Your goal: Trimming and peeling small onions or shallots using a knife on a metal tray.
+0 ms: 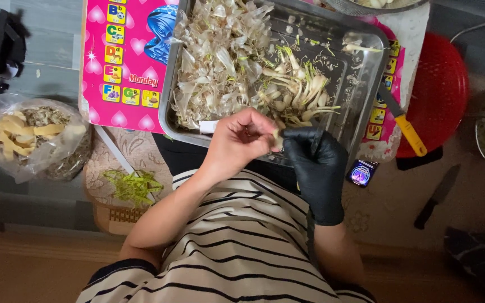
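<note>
Striped-shirted person's bare left hand (241, 140) and black-gloved right hand (314, 160) pinch one small pale bulb (277, 141), seemingly light and slippery, gripped endwise; steel tray (366, 67) at twelve o'clock.

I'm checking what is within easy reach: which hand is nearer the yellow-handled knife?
The right hand, in a black glove. The yellow-handled knife lies to its right, beside the metal tray. The bare left hand is farther, on the other side of the gloved one.
</note>
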